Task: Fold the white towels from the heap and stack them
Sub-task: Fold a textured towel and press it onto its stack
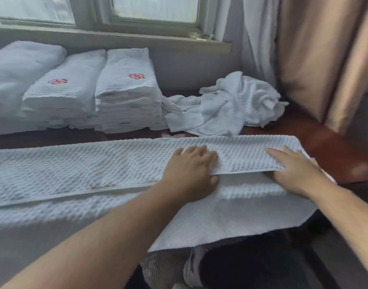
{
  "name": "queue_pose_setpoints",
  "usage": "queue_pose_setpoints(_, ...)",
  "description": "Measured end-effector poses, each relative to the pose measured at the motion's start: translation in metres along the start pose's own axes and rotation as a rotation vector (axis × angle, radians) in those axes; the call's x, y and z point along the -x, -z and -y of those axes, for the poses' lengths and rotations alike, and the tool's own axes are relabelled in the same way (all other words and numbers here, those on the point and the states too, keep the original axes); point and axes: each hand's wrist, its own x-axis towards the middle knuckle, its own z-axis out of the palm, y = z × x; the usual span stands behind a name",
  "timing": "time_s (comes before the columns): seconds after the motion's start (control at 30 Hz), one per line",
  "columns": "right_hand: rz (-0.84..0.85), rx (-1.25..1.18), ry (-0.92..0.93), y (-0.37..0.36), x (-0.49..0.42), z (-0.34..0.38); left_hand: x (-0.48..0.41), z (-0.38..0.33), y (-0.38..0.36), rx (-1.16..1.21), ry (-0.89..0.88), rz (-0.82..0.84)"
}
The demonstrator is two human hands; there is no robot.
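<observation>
The towel point(95, 167) is spread lengthwise across the surface point(325, 142), with one layer doubled over it. The fold is best smoothed outward from the middle and the edges matched before creasing. The left hand point(191, 170) and right hand point(293, 172) are laid flat on top, forearms stretched forward, fingers point(279, 155) open and gripping nothing. The heap point(226, 105) is seen beyond, beside the stacks point(126, 90).
</observation>
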Motion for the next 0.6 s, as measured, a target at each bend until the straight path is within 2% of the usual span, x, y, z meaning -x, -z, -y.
queue_pose_setpoints(0.17, -0.149, -0.183, 0.000, 0.001, -0.004, -0.034, -0.013, -0.022, -0.009, 0.019, -0.137, -0.037)
queue_pose_setpoints(0.27, -0.348, -0.190, 0.075, -0.001, -0.004, -0.042, -0.011, -0.022, -0.008, 0.085, -0.214, -0.036)
queue_pose_setpoints(0.33, -0.409, -0.156, 0.123, 0.000, -0.007, -0.045, -0.012, -0.025, -0.008, 0.080, -0.258, -0.014)
queue_pose_setpoints(0.4, -0.338, -0.069, 0.122, 0.007, -0.010, -0.048, -0.015, -0.026, -0.010, 0.027, -0.296, 0.019)
queue_pose_setpoints(0.47, -0.187, 0.003, 0.113, 0.017, -0.015, -0.053, -0.019, -0.026, -0.012, -0.026, -0.325, 0.057)
queue_pose_setpoints(0.6, 0.124, -0.018, 0.089, 0.035, -0.013, -0.057, -0.021, -0.022, -0.014, -0.015, -0.347, 0.094)
